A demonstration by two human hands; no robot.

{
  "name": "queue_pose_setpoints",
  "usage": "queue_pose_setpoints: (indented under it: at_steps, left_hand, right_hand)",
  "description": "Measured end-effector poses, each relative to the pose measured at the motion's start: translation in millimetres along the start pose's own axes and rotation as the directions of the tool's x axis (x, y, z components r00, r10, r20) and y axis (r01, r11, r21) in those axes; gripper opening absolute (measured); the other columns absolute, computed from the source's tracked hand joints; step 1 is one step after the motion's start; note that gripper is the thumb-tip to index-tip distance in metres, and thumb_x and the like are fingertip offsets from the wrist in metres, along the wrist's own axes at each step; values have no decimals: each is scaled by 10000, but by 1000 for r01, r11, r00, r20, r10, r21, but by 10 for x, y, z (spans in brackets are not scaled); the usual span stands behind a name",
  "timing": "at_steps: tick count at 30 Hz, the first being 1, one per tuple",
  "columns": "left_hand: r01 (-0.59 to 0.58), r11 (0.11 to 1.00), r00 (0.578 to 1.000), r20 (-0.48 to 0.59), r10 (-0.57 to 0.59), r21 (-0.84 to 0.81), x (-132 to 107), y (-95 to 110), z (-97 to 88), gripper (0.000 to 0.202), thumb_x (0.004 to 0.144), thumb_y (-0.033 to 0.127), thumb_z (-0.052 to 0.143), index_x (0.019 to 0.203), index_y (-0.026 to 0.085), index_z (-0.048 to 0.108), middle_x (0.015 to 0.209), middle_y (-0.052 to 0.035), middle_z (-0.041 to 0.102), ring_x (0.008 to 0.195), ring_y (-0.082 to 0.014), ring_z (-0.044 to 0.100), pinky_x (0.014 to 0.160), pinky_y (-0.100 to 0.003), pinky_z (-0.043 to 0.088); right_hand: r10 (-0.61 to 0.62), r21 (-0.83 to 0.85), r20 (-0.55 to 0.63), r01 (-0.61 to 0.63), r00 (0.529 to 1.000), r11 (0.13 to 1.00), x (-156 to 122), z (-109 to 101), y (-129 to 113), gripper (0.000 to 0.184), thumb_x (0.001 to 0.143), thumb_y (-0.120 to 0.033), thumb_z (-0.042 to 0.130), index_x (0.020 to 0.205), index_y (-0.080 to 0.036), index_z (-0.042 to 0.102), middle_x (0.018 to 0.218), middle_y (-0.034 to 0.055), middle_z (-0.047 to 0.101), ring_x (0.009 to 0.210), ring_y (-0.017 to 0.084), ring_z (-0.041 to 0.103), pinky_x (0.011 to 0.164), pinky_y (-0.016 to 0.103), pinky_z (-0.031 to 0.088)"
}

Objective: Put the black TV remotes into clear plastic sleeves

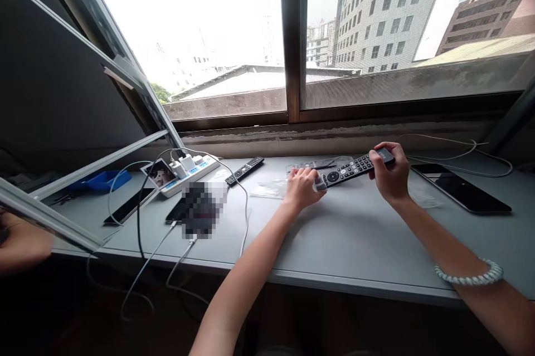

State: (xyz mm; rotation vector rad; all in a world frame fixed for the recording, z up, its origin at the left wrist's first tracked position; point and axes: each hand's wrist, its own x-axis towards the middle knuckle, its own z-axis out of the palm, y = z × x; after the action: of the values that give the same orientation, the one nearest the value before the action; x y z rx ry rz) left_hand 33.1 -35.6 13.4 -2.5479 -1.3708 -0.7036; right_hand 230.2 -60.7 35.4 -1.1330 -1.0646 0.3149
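Observation:
A long black remote control [349, 170] is tilted above the table, its button side facing up. My right hand [392, 172] is closed around its far right end, the thumb lying on top. At the other end, my left hand [303, 189] has its fingers bent over a clear plastic sleeve [320, 182] that covers the remote's tip. Flat clear plastic [267, 189] lies beside and under my left hand. Another clear package [330, 163] with something dark and thin in it lies behind the remote; its contents are partly hidden.
A second black remote [245, 171] lies near the window. A white power strip [190, 174] with plugs, cables and a dark phone [129, 207] are at the left. A black tablet-like device [462, 188] lies at the right. Another person's arm [25, 242] shows behind the metal frame [104, 158].

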Motion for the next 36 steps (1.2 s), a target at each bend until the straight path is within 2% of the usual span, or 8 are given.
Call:
queue_pose_setpoints:
  at_steps: [5,9,19,21,27,30,33,36]
  left_hand:
    - [2,998,1000,6,-2,59,19,5,-21,249,732,399,594,859,186,569,945,-62,606,902,-215,552,902,-362,342]
    - [-1,997,1000,-9,1,75,25,15,-46,261,749,403,569,875,175,562,964,-71,590,902,-216,548,892,-355,346]
    - [-46,992,998,-44,52,120,7,44,-58,184,791,296,518,929,176,536,1041,-88,570,893,-214,547,862,-342,351]
    - [-60,992,996,-51,66,110,5,53,-47,165,804,281,506,934,183,532,1053,-87,573,894,-211,546,867,-342,348]
    - [-71,997,994,-83,72,18,-1,88,-20,222,805,360,556,960,204,528,1046,-68,560,916,-203,549,906,-347,334]
    - [-97,995,992,-81,96,-11,-14,109,-25,284,785,395,596,991,218,513,1070,-59,545,925,-199,546,911,-343,337]
    - [-103,994,992,-78,101,-21,-19,117,-27,298,787,397,600,1008,225,498,1087,-53,547,940,-196,540,913,-339,336]
    - [-79,995,992,-104,74,-52,-8,87,-18,355,761,433,618,1018,224,491,1065,-47,562,971,-196,531,925,-334,323]
  right_hand:
    - [-87,-144,147,108,985,984,-60,10,-55,203,725,-397,612,776,-228,510,536,-48,484,377,108,479,371,232,366]
    - [-68,-192,338,139,939,972,-107,23,-75,205,739,-397,612,808,-206,586,508,-42,514,393,108,507,411,226,396]
    - [143,-111,710,-91,690,990,-230,129,-5,454,742,-462,629,1077,-158,671,633,33,650,502,139,607,395,219,435]
    - [167,-118,741,-120,651,986,-229,145,10,483,722,-476,649,1099,-175,668,659,38,664,524,146,621,399,218,443]
    - [243,-83,727,-268,643,960,-227,176,3,590,667,-463,712,1183,-216,572,1018,97,668,591,158,645,389,219,460]
    - [306,-86,794,-401,525,912,-252,171,-73,634,743,-449,653,1305,-241,446,1017,102,662,675,193,673,429,225,484]
    - [316,-78,854,-499,413,863,-269,164,-136,584,796,-433,598,1322,-242,433,950,95,670,731,218,679,470,241,506]
    - [324,-34,830,-539,455,842,-252,160,-143,511,791,-402,611,1256,-215,513,910,90,671,722,208,671,487,250,519]
